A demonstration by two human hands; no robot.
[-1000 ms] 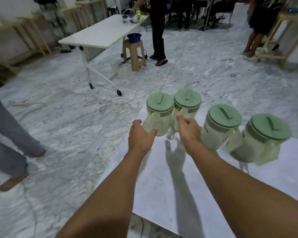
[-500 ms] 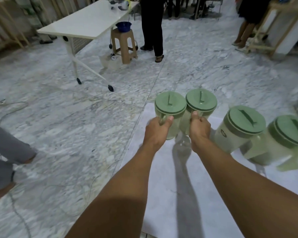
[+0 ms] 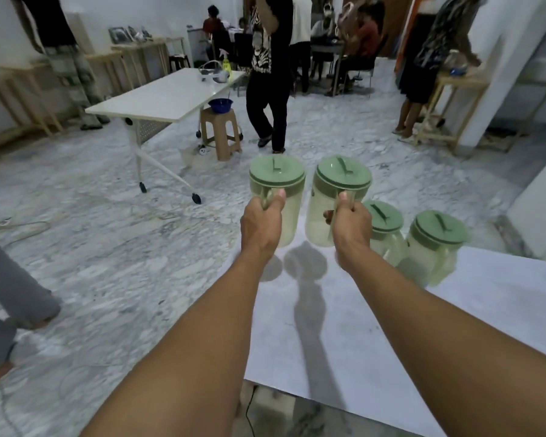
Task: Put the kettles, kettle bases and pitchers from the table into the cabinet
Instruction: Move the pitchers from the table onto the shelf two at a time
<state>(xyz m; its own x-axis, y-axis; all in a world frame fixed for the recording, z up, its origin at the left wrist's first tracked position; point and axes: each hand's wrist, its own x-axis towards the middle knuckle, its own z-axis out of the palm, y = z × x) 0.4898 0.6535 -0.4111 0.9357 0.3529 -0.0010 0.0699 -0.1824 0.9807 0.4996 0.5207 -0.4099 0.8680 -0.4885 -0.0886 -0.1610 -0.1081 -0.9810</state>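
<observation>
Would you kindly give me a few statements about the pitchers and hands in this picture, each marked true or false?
1. The left hand grips the handle of a translucent green-lidded plastic pitcher. True.
2. The right hand is empty. False: it holds a second green-lidded pitcher by its handle.
3. Both held pitchers are lifted off the grey tabletop. True.
4. All four pitchers are in the air. False: two more pitchers stand on the table at the right.
5. The lids are off. False: every lid is on.
</observation>
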